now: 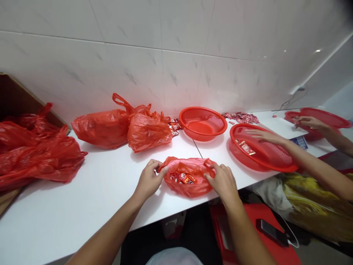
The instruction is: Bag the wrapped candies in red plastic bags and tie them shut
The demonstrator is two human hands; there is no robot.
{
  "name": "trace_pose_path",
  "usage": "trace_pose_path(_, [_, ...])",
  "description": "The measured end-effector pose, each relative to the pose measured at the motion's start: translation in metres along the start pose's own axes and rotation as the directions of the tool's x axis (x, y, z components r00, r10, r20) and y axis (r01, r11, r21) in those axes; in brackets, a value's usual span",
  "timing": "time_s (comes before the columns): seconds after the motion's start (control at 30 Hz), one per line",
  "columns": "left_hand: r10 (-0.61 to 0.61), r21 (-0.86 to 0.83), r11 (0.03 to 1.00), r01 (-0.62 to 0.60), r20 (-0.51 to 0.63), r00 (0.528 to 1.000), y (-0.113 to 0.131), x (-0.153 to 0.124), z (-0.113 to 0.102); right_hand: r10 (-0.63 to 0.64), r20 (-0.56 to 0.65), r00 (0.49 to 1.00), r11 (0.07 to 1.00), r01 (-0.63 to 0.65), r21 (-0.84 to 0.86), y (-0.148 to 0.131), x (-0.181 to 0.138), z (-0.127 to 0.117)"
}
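Well, along our white surface (pixel 110 173) we see bulging red bags (pixel 102 129) at the back left, then a round basket (pixel 202 136) toward the back; a second basket (pixel 245 160), farther right, holds a few printed packets (pixel 247 148), with a co-worker's hand (pixel 263 136) over it. Nearest us lies the open red bag (pixel 189 190), its long axis running left to right. Our left hand (pixel 149 179) pinches the left end of its rim and our right hand (pixel 224 181) the right end, so it sits between them, neither nearer. Its mouth faces up, showing small wrapped packets (pixel 184 178) inside.
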State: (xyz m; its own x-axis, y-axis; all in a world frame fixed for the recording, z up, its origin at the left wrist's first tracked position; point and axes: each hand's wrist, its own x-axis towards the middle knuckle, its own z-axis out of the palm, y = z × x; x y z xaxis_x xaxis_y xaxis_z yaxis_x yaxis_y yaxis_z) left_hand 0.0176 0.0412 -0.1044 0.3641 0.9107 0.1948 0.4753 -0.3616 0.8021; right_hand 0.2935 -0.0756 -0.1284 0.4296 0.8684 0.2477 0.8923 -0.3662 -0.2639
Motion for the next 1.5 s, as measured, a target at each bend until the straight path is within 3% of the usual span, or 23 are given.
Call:
trace_pose_path(0.13, [-0.002,-0.132,0.991,0.012,0.079,0.997,0.005,0.002,-0.014,0.075,0.022,0.997,0.997,-0.075,-0.008,0.016,0.009,-0.002])
trace_pose_path(0.27, [0.006,-0.258,0.966,0.029,0.136,0.991,0.011,0.001,-0.019,0.154,0.105,0.982,0.974,-0.168,0.149,0.018,0.014,-0.001])
trace_pose_path(0.37, [0.024,-0.334,0.942,0.035,0.172,0.985,0.017,-0.001,-0.017,0.074,0.115,0.991,0.953,-0.104,0.284,0.019,0.015,0.007])
trace_pose_path(0.43, [0.046,-0.405,0.914,0.029,0.173,0.984,0.024,-0.002,-0.019,0.044,0.005,0.999,0.903,-0.042,0.427,0.021,0.014,0.008])
trace_pose_path(0.53, [0.073,-0.524,0.851,0.023,0.163,0.984,0.04,0.002,-0.031,0.088,-0.227,0.97,0.758,0.083,0.647,0.022,0.013,-0.009])
trace_pose_path(0.6, [0.088,-0.558,0.83,-0.012,0.109,0.99,0.053,0.009,-0.044,0.115,-0.319,0.941,0.617,0.185,0.765,0.019,0.014,-0.028])
trace_pose_path(0.73, [0.14,-0.457,0.874,-0.162,-0.081,0.987,0.076,0.024,-0.067,0.064,-0.395,0.917,0.21,0.374,0.903,-0.001,0.02,-0.063])
trace_pose_path(0.83, [0.27,-0.26,0.912,-0.318,-0.203,0.941,0.095,0.028,-0.067,-0.065,-0.363,0.93,0.036,0.366,0.93,-0.028,0.027,-0.075])
trace_pose_path(0.9, [0.399,-0.115,0.896,-0.429,-0.219,0.891,0.111,0.027,-0.059,-0.244,-0.239,0.94,0.057,0.259,0.964,-0.05,0.032,-0.078])
trace_pose_path(0.97, [0.509,-0.023,0.853,-0.521,-0.18,0.842,0.128,0.024,-0.051,-0.425,-0.095,0.9,0.158,0.177,0.971,-0.073,0.037,-0.08])
trace_pose_path(1.03, [0.578,-0.001,0.814,-0.58,-0.081,0.812,0.143,0.02,-0.045,-0.54,-0.007,0.842,0.252,0.169,0.953,-0.094,0.04,-0.08])
trace_pose_path(1.1, [0.597,-0.022,0.802,-0.597,0.059,0.8,0.152,0.016,-0.045,-0.59,0.008,0.808,0.282,0.196,0.939,-0.109,0.041,-0.079])
trace_pose_path(1.17, [0.579,-0.034,0.813,-0.581,0.137,0.803,0.151,0.013,-0.051,-0.582,0.006,0.813,0.27,0.186,0.945,-0.115,0.041,-0.078])
trace_pose_path(1.3, [0.489,0.016,0.87,-0.493,0.093,0.867,0.127,0.012,-0.06,-0.532,0.114,0.839,0.246,0.024,0.969,-0.109,0.039,-0.076])
trace_pose_path(1.4, [0.425,0.066,0.899,-0.432,0.102,0.9,0.106,0.01,-0.059,-0.569,0.289,0.77,0.282,-0.148,0.948,-0.104,0.038,-0.072])
trace_pose_path(1.5, [0.452,0.061,0.891,-0.451,-0.014,0.892,0.095,0.003,-0.054,-0.575,0.358,0.735,0.26,-0.25,0.932,-0.104,0.04,-0.069])
